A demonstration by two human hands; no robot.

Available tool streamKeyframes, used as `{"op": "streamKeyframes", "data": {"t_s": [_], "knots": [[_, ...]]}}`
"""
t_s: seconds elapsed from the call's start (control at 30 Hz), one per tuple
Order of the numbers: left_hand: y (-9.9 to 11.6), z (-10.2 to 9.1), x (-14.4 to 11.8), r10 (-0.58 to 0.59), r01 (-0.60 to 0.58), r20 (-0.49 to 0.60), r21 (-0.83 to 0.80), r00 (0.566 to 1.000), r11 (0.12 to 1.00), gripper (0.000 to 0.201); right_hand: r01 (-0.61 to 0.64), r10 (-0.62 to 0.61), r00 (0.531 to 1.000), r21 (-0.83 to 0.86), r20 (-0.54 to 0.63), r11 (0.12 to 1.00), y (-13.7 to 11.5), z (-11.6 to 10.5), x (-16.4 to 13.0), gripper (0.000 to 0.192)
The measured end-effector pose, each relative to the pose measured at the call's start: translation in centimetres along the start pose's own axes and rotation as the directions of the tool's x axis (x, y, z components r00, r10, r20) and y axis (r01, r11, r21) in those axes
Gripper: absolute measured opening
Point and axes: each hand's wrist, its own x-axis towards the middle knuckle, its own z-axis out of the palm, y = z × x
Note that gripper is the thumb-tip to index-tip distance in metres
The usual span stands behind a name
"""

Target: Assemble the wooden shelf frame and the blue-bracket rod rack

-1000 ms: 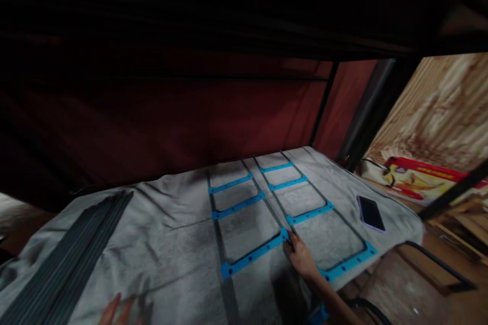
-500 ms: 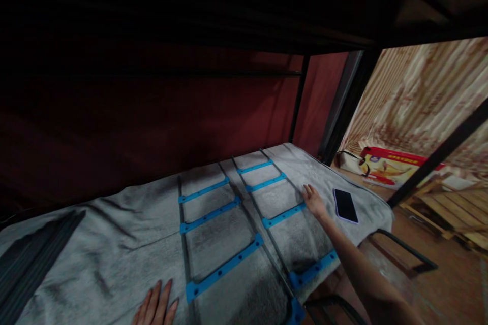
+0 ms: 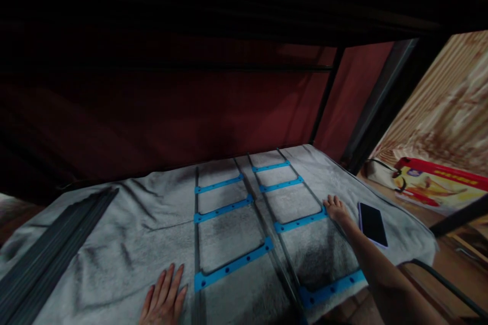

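Since half a second ago, both hands have shifted slightly in the frame: the right hand point(image 3: 336, 207) now sits at the right end of a blue crossbar point(image 3: 300, 222), and the left hand point(image 3: 164, 298) shows more fully at the bottom centre. A right forearm reaches up from the lower right corner, fingers loosely spread and resting on the dark rail of the right ladder-like frame point(image 3: 293, 213), gripping nothing. That left hand lies flat and open, palm down, on the grey cloth point(image 3: 125, 228), just beside the left frame point(image 3: 223, 228). Both frames lie side by side in the middle of the frame, each made of dark rails joined by blue crossbars. Just right of the right hand lies a dark phone point(image 3: 372, 224), flat on the cloth. A bundle of dark rods point(image 3: 49, 259) lies at lower left. Red fabric wall fills the upper half; a red and yellow box point(image 3: 438, 185) sits at far right.
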Motion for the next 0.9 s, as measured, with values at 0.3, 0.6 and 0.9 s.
{"op": "streamKeyframes", "data": {"t_s": [0.3, 0.6, 0.9], "knots": [[2.0, -1.4, 1.1, -0.240, 0.245, 0.069, -0.078, 0.968, 0.966, 0.051, 0.240, -0.150, 0.947, 0.319, -0.283, 0.917, -13.7, -1.1, -7.7, 0.045], [2.2, -1.7, 1.0, -0.283, 0.294, 0.084, -0.175, 0.955, 0.940, 0.052, 0.108, -0.080, 0.994, 0.541, -0.075, 0.834, -25.7, -1.7, -15.8, 0.033], [2.2, -1.4, 1.1, -0.451, 0.407, 0.070, -0.568, 0.890, 0.715, 0.048, -0.130, -0.035, 0.982, 0.799, 0.186, 0.588, -27.1, -3.0, -16.6, 0.023]]}}
